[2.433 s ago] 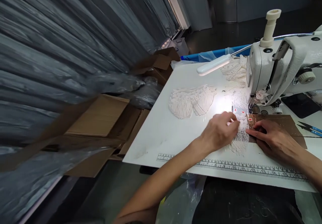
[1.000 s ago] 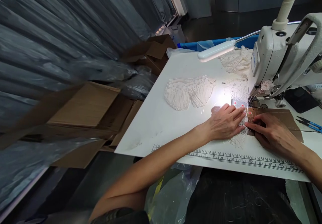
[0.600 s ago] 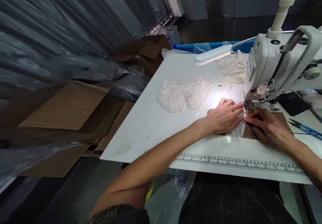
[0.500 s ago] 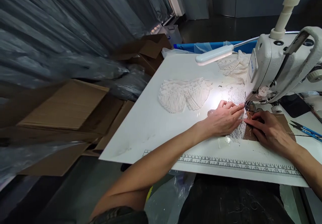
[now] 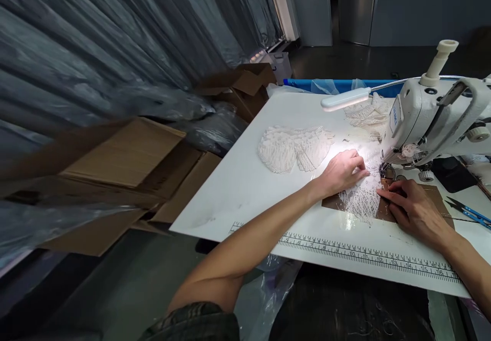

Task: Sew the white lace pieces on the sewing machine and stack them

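White lace (image 5: 362, 201) across brown sheet (image 5: 437, 203)

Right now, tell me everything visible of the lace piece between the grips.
The lace piece looks white, thin and openwork, with a ragged near edge. It lies fairly flat over a brown sheet that shows on both sides, its right edge by the sewing machine. The left grip appears to rest on it; the right grip is at its right edge, contact unclear. Bright light washes out its far part.
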`<state>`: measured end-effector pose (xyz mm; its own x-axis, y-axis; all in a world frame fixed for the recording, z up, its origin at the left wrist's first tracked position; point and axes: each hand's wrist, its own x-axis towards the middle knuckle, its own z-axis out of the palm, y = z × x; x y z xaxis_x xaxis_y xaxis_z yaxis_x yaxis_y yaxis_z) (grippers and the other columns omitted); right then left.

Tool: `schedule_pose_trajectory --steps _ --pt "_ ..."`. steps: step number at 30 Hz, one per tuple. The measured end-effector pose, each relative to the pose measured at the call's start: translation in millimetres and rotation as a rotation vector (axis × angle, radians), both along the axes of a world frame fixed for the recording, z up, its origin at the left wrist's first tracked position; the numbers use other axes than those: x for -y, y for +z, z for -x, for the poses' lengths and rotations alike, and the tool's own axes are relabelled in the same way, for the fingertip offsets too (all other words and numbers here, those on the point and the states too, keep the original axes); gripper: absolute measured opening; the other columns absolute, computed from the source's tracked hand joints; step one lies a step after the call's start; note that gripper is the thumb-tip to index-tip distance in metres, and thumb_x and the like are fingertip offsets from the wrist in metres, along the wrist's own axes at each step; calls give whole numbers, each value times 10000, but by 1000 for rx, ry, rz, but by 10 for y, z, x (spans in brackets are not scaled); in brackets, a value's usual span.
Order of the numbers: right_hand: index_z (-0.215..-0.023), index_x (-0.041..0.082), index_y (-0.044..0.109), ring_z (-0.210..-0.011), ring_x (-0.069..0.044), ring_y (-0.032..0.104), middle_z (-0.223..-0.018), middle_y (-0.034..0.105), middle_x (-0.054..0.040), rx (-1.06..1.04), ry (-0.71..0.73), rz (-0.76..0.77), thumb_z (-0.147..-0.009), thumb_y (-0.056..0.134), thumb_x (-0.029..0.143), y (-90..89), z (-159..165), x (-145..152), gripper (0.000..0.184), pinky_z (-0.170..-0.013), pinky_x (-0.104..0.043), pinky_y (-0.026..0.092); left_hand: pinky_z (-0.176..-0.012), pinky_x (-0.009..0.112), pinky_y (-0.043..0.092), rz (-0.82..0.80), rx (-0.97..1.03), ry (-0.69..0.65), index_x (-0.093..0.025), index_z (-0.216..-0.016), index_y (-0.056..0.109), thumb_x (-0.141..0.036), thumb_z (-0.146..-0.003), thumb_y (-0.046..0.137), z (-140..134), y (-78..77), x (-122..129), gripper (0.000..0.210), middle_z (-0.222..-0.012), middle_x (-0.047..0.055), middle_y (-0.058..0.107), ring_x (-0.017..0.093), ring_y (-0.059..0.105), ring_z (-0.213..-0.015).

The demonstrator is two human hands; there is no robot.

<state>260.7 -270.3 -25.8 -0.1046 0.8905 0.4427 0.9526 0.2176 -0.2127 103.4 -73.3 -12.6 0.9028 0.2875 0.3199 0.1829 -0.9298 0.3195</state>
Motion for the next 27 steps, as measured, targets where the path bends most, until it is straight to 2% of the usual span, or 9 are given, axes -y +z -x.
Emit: schedule_pose_trajectory --steps 4,6,10,12,14,17,20,24,27 --pt "-1113 280 755 -1015 -258 645 -1078 650 -111 -134 96 73 -950 509 199 60 -20 56 306 -862 -460 595 -634 272 471 121 -114 -194 -163 -762 596 -272 -945 592 127 157 99 214 -816 34 634 127 578 -711" --pt "-1184 275 726 -1028 -243 665 -1119 659 -109 -292 77 150 -970 500 270 109 -46 56 311 -881 -444 596 -616 256 477 251 -104 -278 -163 -779 579 -260 -947 576 180 200 129 194 -781 18 635 108 574 -673" --pt "-1444 188 530 -944 -239 697 -1124 699 -134 -703 -10 374 -907 624 505 234 -83 -53 632 -825 -424 620 -596 235 505 457 0 -350 -169 -812 559 -221 -911 607 187 175 145 122 -725 -9 649 86 590 -636" --pt "-1424 169 546 -910 -233 698 -1095 711 -133 -841 2 491 -843 696 554 281 -80 -133 713 -798 -408 625 -621 241 538 498 55 -350 -173 -846 555 -211 -893 630 170 136 147 96 -761 -2 669 88 617 -669" --pt "-1323 176 627 -849 -218 694 -1005 725 -108 -921 2 562 -810 736 568 288 -67 -202 654 -756 -390 624 -654 256 574 531 76 -337 -176 -909 543 -228 -897 642 161 100 151 112 -833 18 691 98 651 -718" --pt "-1071 205 725 -795 -211 693 -896 738 -75 -1043 -42 534 -750 779 612 213 -54 -263 521 -726 -380 619 -730 296 616 574 88 -331 -174 -1021 519 -250 -909 652 161 54 153 190 -965 67 712 128 698 -838" --pt "-890 225 737 -785 -217 694 -870 748 -62 -1119 -88 453 -700 800 656 110 -64 -276 475 -716 -381 611 -734 308 619 589 77 -345 -162 -1139 512 -246 -919 655 156 17 151 276 -976 74 725 138 713 -852" --pt "-850 234 741 -767 -212 677 -850 747 -52 -1086 -119 403 -726 762 686 64 -77 -266 469 -704 -378 584 -718 315 618 570 117 -355 -157 -1265 493 -318 -892 728 133 -14 183 469 -1003 78 744 150 721 -854" --pt "-829 230 731 -746 -200 655 -827 734 -50 -1076 -117 387 -742 734 704 81 -61 -261 482 -678 -358 558 -772 323 630 598 244 -346 -131 -1285 488 -337 -915 710 115 -30 229 478 -999 91 754 153 730 -895"
